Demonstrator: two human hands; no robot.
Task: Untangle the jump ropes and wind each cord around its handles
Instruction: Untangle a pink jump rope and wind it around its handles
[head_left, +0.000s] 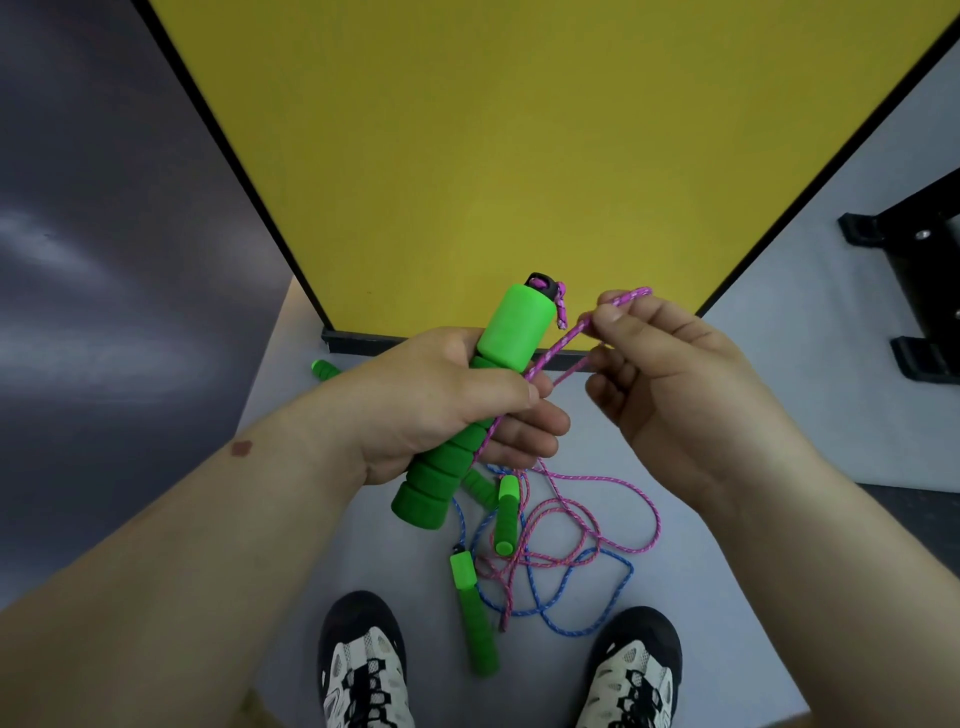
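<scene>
My left hand (441, 405) grips a green foam jump-rope handle (506, 332), tilted with its black cap up and to the right. A pink cord (558, 345) runs from the cap past my left thumb and hangs down. My right hand (665, 374) pinches a loop of that pink cord between thumb and fingers, just right of the handle. On the floor below lies a tangle of pink cord (613, 499) and blue cord (613, 577), with two more green handles (472, 613) (506, 514) among it. Another green handle (323, 370) peeks out behind my left wrist.
A yellow panel (519, 156) with a black frame stands ahead. A dark wall (104, 260) is on the left. Black metal equipment feet (914, 291) sit at the right. My two shoes (363, 670) (631, 675) stand on the grey floor (727, 415) beside the tangle.
</scene>
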